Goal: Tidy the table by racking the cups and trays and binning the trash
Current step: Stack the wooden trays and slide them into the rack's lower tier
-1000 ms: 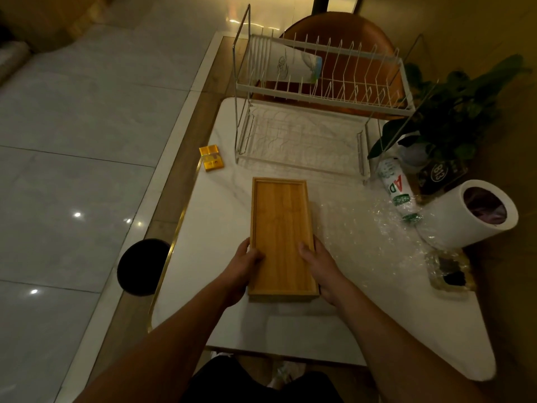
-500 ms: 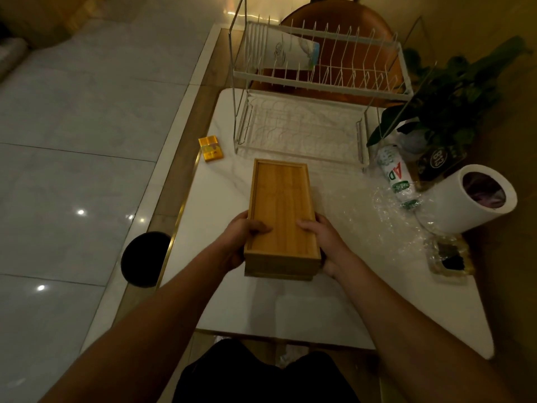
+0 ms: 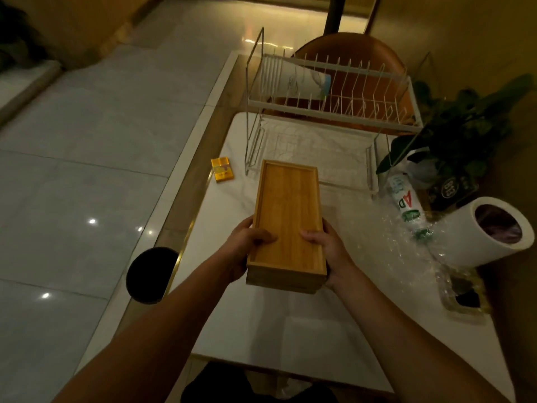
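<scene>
A stack of wooden trays [image 3: 287, 216] hangs above the white table [image 3: 290, 338], long side pointing at the rack. My left hand [image 3: 247, 245] grips its near left edge, thumb on top. On the near right edge my right hand [image 3: 327, 247] holds it the same way. The white two-tier wire rack [image 3: 334, 109] stands at the table's far end. A paper cup [image 3: 302, 82] lies on its side on the upper tier. The lower tier holds nothing.
A white bin [image 3: 465, 242] lies tipped at the right, next to a plastic bottle [image 3: 406, 207] and clear wrap [image 3: 386, 245]. A yellow pack [image 3: 222, 169] sits far left. A wrapped dark item [image 3: 465, 292], a plant [image 3: 465, 132] and a dark round bin [image 3: 151, 274] on the floor border the table.
Both hands lifted the trays off the table and carried them forward toward the rack. A second tray now shows beneath the top one.
</scene>
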The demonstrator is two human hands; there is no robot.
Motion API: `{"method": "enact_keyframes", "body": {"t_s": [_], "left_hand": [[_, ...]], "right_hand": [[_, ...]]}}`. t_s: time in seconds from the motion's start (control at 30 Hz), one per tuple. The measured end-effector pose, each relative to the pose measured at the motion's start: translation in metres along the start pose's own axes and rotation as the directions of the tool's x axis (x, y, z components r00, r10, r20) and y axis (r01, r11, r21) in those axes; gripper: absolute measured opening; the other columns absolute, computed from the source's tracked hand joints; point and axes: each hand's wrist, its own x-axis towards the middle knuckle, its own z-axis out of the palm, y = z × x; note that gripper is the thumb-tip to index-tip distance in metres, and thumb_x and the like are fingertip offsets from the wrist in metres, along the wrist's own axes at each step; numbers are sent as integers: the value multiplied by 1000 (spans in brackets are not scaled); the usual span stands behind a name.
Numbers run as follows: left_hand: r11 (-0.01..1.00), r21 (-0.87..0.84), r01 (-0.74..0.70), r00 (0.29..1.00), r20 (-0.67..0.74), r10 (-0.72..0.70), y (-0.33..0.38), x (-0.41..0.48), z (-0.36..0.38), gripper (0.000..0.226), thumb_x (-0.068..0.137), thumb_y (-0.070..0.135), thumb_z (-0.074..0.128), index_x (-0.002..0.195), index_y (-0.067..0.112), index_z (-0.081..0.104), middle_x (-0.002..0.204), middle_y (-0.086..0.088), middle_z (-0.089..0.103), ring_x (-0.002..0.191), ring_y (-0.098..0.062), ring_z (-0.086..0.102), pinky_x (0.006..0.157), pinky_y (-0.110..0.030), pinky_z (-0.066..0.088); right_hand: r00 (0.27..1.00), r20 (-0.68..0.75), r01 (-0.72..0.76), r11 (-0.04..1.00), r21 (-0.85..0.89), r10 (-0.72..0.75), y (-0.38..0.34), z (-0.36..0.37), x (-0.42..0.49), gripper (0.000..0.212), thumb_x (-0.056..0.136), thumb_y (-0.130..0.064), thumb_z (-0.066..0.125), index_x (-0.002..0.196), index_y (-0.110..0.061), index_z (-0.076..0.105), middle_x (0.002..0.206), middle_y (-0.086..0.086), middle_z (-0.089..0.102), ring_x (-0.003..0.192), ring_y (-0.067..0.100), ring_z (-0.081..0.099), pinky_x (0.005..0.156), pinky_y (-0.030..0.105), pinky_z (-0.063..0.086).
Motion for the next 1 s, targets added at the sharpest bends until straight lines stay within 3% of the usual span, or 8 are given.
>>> {"method": "enact_keyframes", "body": {"t_s": [0.13, 0.23, 0.33, 0.43, 0.53, 0.67, 0.8, 1.0], "left_hand": [[999, 36, 15, 1000, 10, -15, 17, 17, -18, 77, 70, 31, 74, 141, 22, 45, 133, -11, 60, 117, -38, 60, 100, -61, 47], [998, 42, 47, 999, 8, -47, 28, 32, -36, 64, 80, 57, 64, 135, 27, 49, 128, -11, 61, 115, -35, 60, 97, -56, 49], [984, 160, -79, 987, -125, 100, 31, 48, -55, 52, 92, 58, 50, 135, 28, 52, 131, -8, 60, 111, -23, 60, 89, -42, 50], [744, 632, -217, 884, -196, 424, 25, 69, -77, 53, 96, 47, 52, 144, 24, 46, 140, -6, 51, 121, -20, 51, 102, -40, 42], [577, 796, -185, 839, -178, 514, 24, 98, -88, 67, 95, 48, 54, 151, 18, 32, 149, -8, 41, 135, -25, 42, 108, -46, 39], [568, 795, -213, 779, -212, 590, 41, 144, -84, 72, 96, 41, 56, 155, 16, 22, 158, -11, 29, 142, -29, 34, 111, -52, 38], [570, 791, -221, 766, -220, 603, 51, 182, -75, 75, 97, 42, 53, 157, 20, 14, 163, -9, 19, 149, -26, 19, 116, -47, 27], [738, 550, -391, 772, -241, 589, 40, 210, -61, 66, 95, 42, 52, 154, 26, 25, 150, 3, 39, 134, -12, 41, 108, -38, 39]], "right_hand": [[998, -47, 33, 999, -7, -34, -7, 18, 10, 59, 71, -17, 75, 126, -30, 57, 121, 12, 68, 106, 39, 66, 79, 58, 57], [994, -92, 58, 998, 35, -54, -12, 26, 21, 57, 71, -16, 73, 125, -29, 59, 122, 13, 68, 107, 40, 66, 82, 61, 55], [984, -159, 81, 997, 15, -77, -21, 30, 32, 63, 70, -14, 74, 129, -28, 57, 124, 14, 66, 109, 41, 64, 87, 66, 51], [972, -199, 121, 992, -24, -123, -32, 27, 45, 63, 72, -11, 73, 131, -25, 56, 126, 14, 65, 111, 41, 62, 90, 68, 48], [971, -191, 138, 989, -46, -144, -47, 20, 64, 67, 69, -15, 74, 132, -26, 56, 126, 13, 65, 111, 40, 63, 87, 65, 51], [974, -171, 138, 988, -68, -148, -68, 13, 97, 66, 66, -17, 75, 129, -27, 58, 123, 11, 67, 108, 37, 66, 78, 57, 56], [973, -166, 151, 986, -75, -161, -83, 11, 132, 62, 67, -16, 76, 125, -32, 61, 119, 7, 70, 104, 33, 68, 74, 54, 57], [956, -164, 229, 968, -104, -244, -99, 10, 178, 61, 69, -13, 74, 124, -34, 62, 117, 3, 71, 103, 30, 69, 75, 54, 58]]}}
